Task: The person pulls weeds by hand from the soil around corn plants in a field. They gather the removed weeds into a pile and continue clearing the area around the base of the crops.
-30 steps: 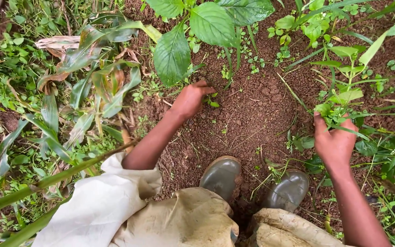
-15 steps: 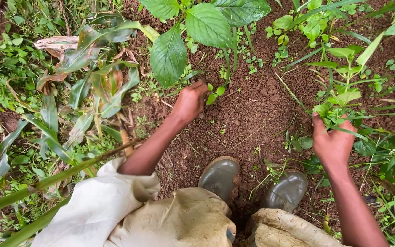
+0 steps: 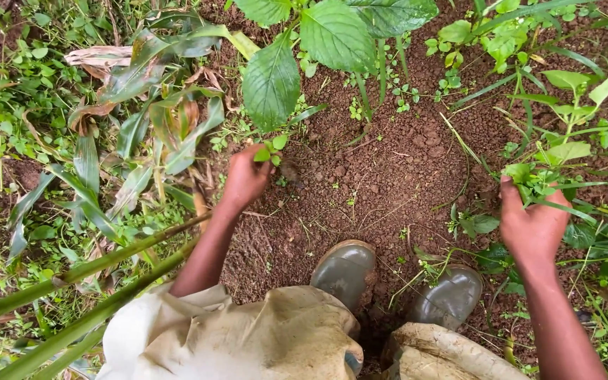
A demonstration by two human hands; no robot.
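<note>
Weed seedling [image 3: 270, 149], small and green, sits pinched in your left hand [image 3: 245, 179] at about ten o'clock from your boots [image 3: 343, 271]. Your right hand [image 3: 535, 225], at three o'clock, clenches a bunch of pulled weeds [image 3: 536, 176]. Grip low near the roots; lift straight off the red soil [image 3: 388, 169].

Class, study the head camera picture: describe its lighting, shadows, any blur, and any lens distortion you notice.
Head view: soft, even daylight, no hard shadows or glare on the soil; the left hand with its small weed and the right hand gripping a bunch of weeds are fairly sharp; the grass stalks at lower left look soft; the wide lens stretches the edges slightly.
</note>
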